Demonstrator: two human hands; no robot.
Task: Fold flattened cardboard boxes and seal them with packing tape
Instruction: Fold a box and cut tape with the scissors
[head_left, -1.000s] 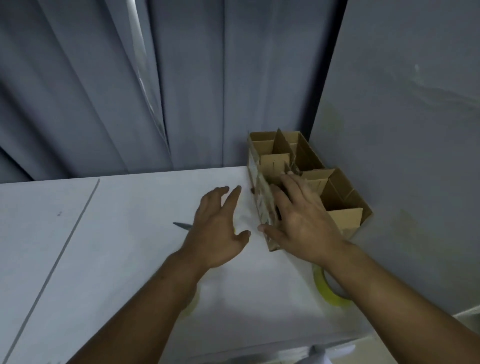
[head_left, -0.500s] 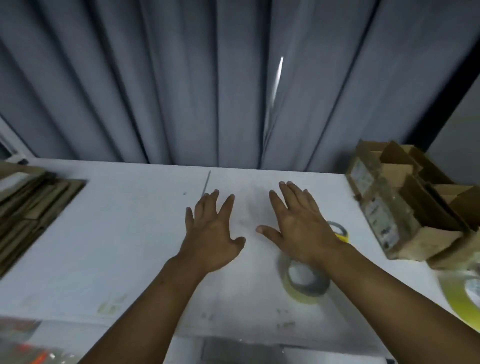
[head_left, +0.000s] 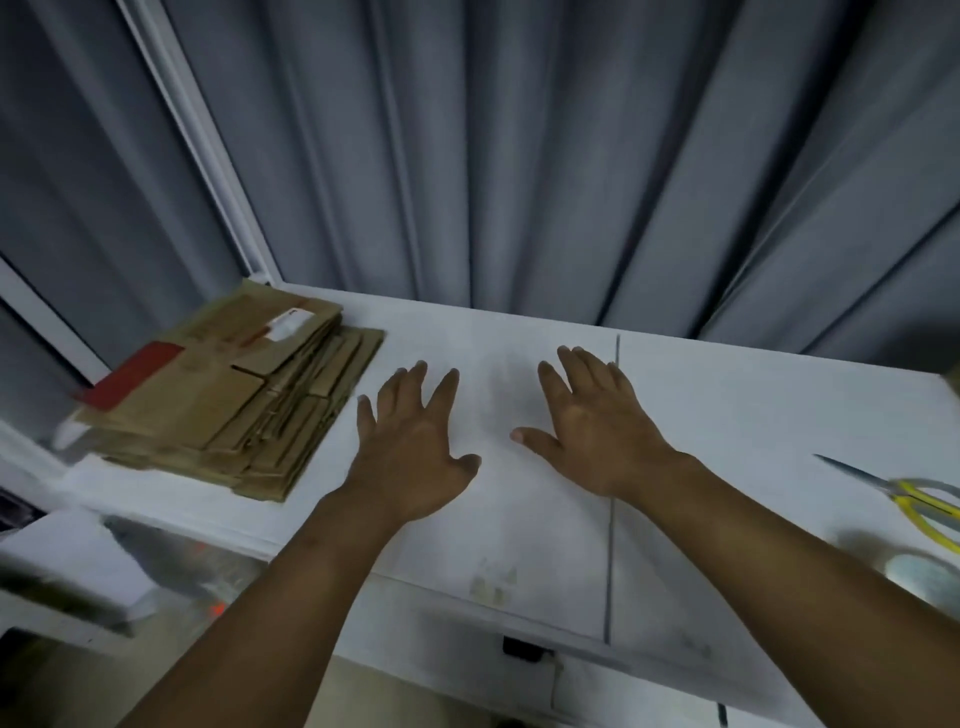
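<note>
Now the view has swung left off the folded boxes: both hands, left (head_left: 410, 457) and right (head_left: 592, 441), hover apart, spread and empty; flat stack (head_left: 228, 410) just left of them, next to fetch.

Both hands are out flat over the white desk (head_left: 727, 415), fingers spread, holding nothing. Left hand (head_left: 415, 447) sits just right of a stack of flattened cardboard boxes (head_left: 228, 410); right hand (head_left: 597, 431) is beside it. Yellow-handled scissors (head_left: 904, 499) and a blurry tape roll (head_left: 919, 571) lie far right, grey curtain (head_left: 519, 156) behind.
</note>
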